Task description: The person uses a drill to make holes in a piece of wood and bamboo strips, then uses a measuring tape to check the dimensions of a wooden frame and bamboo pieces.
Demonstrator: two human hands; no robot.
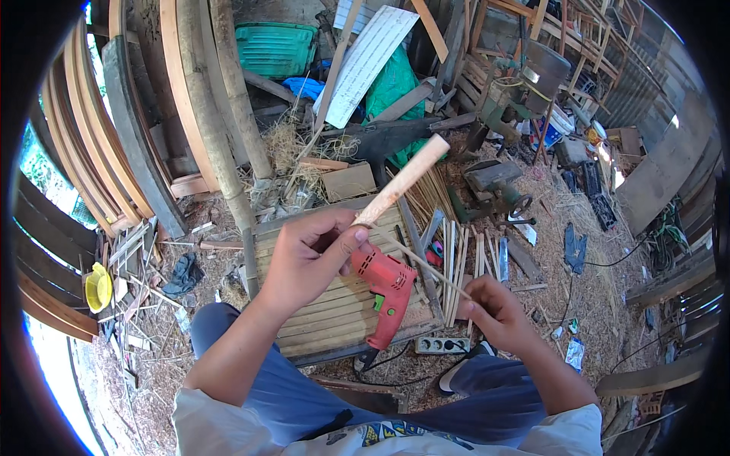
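My left hand [308,262] is closed around the lower end of a short pale wooden stick [407,176], which points up and to the right. From beside the left thumb a thin wooden rod [422,263] slopes down to my right hand [496,313], whose thumb and fingers pinch its other end. Whether the rod is fitted into the stick or just held against it, I cannot tell. Under my hands a red power drill [389,287] with a green trigger lies on a low slatted table [319,327]. The left hand hides part of the drill's front.
A white power strip [442,346] with a black cord sits by the table's front edge. Thin wooden strips [456,258] lean at its right, near a green metal vise [494,197]. A yellow bowl [99,287] is at far left. Wood scraps and shavings cover the ground.
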